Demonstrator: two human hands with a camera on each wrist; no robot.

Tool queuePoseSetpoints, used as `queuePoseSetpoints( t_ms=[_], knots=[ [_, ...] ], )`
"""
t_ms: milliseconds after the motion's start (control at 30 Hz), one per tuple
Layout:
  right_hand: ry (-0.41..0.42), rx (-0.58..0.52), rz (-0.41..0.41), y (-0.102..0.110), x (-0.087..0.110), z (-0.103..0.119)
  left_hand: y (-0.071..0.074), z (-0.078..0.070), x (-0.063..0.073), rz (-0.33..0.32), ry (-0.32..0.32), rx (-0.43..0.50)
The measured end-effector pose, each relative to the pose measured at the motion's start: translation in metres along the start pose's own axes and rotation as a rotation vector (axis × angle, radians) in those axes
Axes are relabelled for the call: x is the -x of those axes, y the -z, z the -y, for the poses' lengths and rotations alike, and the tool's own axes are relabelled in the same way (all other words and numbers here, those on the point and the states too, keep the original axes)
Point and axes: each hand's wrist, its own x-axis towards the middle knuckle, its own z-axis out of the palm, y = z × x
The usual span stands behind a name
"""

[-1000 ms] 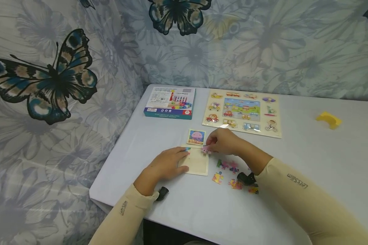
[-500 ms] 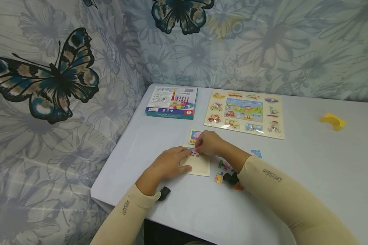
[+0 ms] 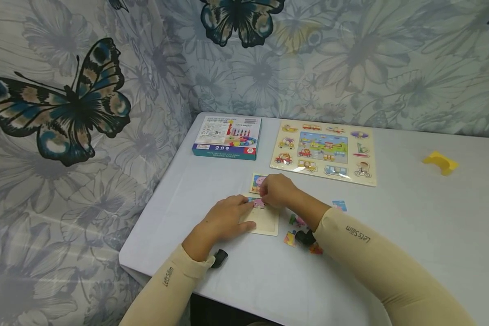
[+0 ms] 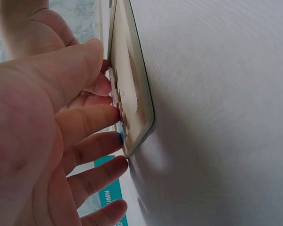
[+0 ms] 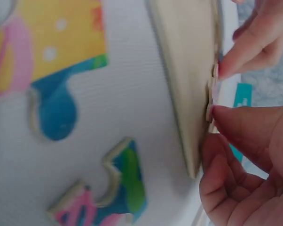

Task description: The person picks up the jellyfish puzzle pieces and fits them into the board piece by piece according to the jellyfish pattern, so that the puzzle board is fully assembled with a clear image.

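Note:
A shallow wooden puzzle tray (image 3: 265, 224) lies on the table, with a pink puzzle piece (image 3: 259, 204) in its far part. My right hand (image 3: 278, 190) pinches this piece at its right side, thumb on its edge in the right wrist view. From the left, my left hand (image 3: 224, 220) rests on the tray, fingers extended and fingertips on its far-left corner beside the piece. In the left wrist view these fingertips (image 4: 117, 136) line up along the tray's edge. A picture card (image 3: 256, 182) with a pink figure lies just beyond, partly covered by my right hand.
Loose puzzle pieces lie right of the tray: a blue one (image 3: 339, 205), a green-and-pink one (image 3: 297, 220), a yellow one (image 3: 290, 238) and an orange one (image 3: 315, 248). Farther back are a box (image 3: 227, 137), a vehicle puzzle board (image 3: 323, 151) and a yellow arch block (image 3: 441, 162).
My right hand has moved left, bringing the pink piece from the tray's right edge into its far part. In the last half second it has barely shifted. My left hand stays in place.

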Motion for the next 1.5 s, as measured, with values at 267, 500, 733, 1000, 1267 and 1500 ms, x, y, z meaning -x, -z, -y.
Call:
queuePoseSetpoints(
  t_ms=[267,500,733,1000,1267,1500],
  knots=[
    [0.010,0.003,-0.052,-0.003,0.005,-0.007,-0.001,-0.005,-0.003,-0.012,-0.006,-0.035],
    [0.023,-0.004,-0.116,0.011,0.022,-0.034,0.000,-0.010,-0.004,-0.004,0.008,-0.054],
    [-0.090,-0.013,-0.128,0.039,0.055,-0.089,-0.003,-0.012,-0.006,-0.031,-0.010,-0.118],
    [-0.208,-0.039,-0.027,0.047,0.086,-0.135,-0.005,-0.011,-0.004,-0.021,0.029,-0.118],
    [-0.203,-0.042,-0.039,0.035,0.103,-0.147,-0.005,-0.015,-0.006,-0.040,0.019,-0.147],
    [-0.179,-0.049,-0.084,0.039,0.110,-0.141,-0.006,-0.024,-0.010,-0.011,-0.033,-0.162]
  ],
)
